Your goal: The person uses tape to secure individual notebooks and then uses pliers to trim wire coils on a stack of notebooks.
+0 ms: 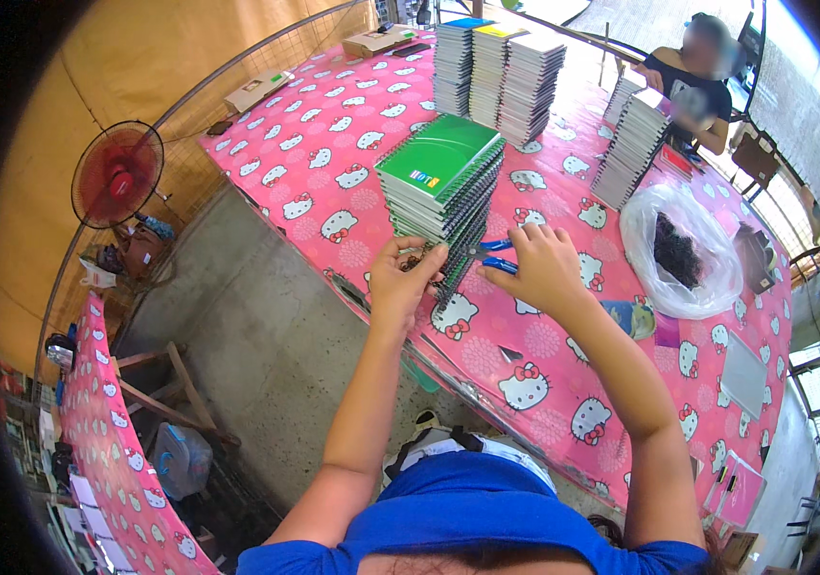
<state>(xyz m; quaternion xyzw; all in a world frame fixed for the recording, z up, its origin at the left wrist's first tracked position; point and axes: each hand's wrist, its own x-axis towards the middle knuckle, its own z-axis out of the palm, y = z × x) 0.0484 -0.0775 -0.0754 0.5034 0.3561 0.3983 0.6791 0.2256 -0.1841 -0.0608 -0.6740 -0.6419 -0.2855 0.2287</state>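
A tall stack of spiral notebooks [440, 158] with a green top cover stands at the table's near edge, dark coil bindings facing right. My left hand [406, 280] is closed at the stack's near corner, thumb and fingers pinching a coil end of a notebook low in the stack. Some dark coil bits show by its fingers. From the right, my right hand [546, 268] grips blue-handled pliers [498, 263], with the handles spread apart. Their metal jaws point left at the coils, close to my left thumb; whether they touch wire I cannot tell.
The pink patterned table [525, 386] also bears several taller notebook stacks [531, 91], another notebook stack [628, 149] and a clear plastic bag [683, 251] of dark coil scraps. A person [697, 91] sits at the far right. A red fan [119, 177] stands left.
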